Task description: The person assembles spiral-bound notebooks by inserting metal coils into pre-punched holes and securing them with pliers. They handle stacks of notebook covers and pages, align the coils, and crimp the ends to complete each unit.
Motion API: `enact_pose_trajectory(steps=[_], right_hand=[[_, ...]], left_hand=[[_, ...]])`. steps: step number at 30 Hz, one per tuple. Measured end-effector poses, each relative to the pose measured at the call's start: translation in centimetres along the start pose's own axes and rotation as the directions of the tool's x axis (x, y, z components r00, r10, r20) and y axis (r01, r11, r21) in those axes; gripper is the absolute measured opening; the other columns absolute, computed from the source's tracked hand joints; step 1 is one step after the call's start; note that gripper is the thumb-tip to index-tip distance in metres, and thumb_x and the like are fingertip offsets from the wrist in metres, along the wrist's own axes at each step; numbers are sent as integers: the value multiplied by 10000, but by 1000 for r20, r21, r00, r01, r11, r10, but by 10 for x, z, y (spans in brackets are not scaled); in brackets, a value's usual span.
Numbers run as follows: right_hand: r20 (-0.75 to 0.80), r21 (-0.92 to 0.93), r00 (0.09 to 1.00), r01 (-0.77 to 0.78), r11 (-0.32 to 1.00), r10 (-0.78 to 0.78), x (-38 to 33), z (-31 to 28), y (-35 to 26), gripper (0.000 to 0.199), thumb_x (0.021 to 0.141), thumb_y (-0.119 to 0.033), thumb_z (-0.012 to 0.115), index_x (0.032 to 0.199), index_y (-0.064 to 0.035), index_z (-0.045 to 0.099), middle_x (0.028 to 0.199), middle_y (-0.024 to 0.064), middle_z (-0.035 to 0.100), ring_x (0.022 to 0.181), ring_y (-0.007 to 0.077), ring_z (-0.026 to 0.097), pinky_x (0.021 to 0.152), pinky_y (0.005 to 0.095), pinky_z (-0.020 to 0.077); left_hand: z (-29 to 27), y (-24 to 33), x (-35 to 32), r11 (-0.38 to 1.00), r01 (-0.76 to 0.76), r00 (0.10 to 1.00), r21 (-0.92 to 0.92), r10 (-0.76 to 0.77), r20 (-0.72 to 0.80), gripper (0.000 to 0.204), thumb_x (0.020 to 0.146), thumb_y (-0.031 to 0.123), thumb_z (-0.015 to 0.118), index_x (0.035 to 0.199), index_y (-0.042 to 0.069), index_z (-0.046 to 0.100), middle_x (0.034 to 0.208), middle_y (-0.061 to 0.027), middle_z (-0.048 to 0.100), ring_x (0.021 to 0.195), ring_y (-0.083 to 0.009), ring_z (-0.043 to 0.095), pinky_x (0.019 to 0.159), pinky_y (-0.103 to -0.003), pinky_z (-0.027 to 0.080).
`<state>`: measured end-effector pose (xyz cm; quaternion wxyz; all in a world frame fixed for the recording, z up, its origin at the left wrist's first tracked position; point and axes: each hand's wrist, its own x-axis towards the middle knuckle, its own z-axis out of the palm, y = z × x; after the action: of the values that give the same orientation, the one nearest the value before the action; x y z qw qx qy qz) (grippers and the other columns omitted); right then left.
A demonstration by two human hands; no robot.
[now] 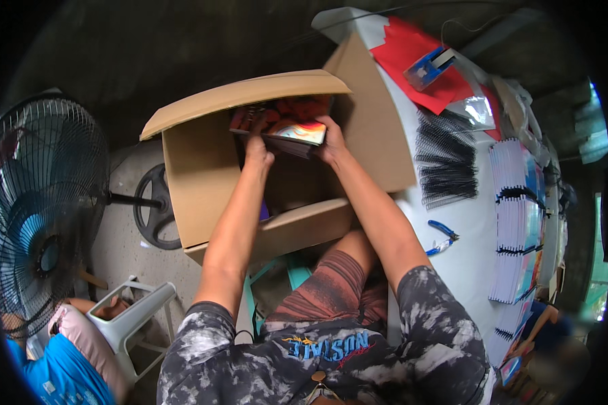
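Glossy spiral-bound booklets (287,131) in a stack sit inside the open cardboard box (203,182), just under its raised flap. Left hand (257,147) and right hand (331,143) clamp the stack's two ends, fingers curled round it. Pinched only at the edges, the stack could sag and slide apart, or catch on the flap. Right of the box, black binding coils (446,162) and blue pliers (442,233) lie on the white table (466,263).

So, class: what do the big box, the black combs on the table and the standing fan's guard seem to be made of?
Box: brown corrugated cardboard, matt, with folded flaps. Black combs: probably plastic binding spines, slightly glossy, with rows of thin teeth; wire cannot be ruled out. Fan guard: thin dark metal wire, it seems, radiating as spokes over blue blades.
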<state>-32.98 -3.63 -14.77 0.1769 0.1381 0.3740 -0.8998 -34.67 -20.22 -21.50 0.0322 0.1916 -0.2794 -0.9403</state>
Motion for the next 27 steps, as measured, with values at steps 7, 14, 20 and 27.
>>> enact_pose_trajectory(steps=[7, 14, 20, 27], right_hand=[[16, -15, 981, 194, 981, -193, 56, -17, 9, 522, 748, -188, 630, 1205, -24, 437, 1188, 153, 537, 1044, 274, 561, 955, 402, 423], [68, 28, 994, 83, 996, -85, 29, -15, 0, 498, 781, -275, 589, 1179, 0, 471, 1132, 148, 581, 1043, 269, 565, 947, 410, 419], [-12, 115, 992, 128, 985, -128, 4, 8, 7, 498, 760, -241, 595, 1183, -10, 467, 1136, 135, 577, 1039, 254, 568, 939, 410, 428], [106, 149, 943, 299, 943, -316, -138, 49, -13, 595, 757, -166, 580, 1270, 26, 347, 1209, 152, 503, 1075, 257, 547, 938, 387, 444]], left_hand=[[15, 6, 43, 999, -15, 988, -41, 21, 152, 360, 742, 146, 673, 1074, 83, 550, 993, -85, 608, 920, -233, 604, 777, -406, 509], [15, 5, 50, 967, -34, 994, 254, 6, 109, 341, 756, 274, 676, 1004, 82, 543, 930, -80, 606, 859, -235, 604, 725, -468, 507], [41, 30, 21, 979, 172, 975, 114, -185, 123, 279, 767, 95, 639, 1026, 30, 557, 890, -93, 619, 833, -221, 629, 746, -379, 530], [100, 76, -132, 994, 14, 909, 106, -57, 412, 344, 842, 150, 547, 1142, -9, 490, 1053, -110, 601, 954, -222, 606, 853, -357, 483]])
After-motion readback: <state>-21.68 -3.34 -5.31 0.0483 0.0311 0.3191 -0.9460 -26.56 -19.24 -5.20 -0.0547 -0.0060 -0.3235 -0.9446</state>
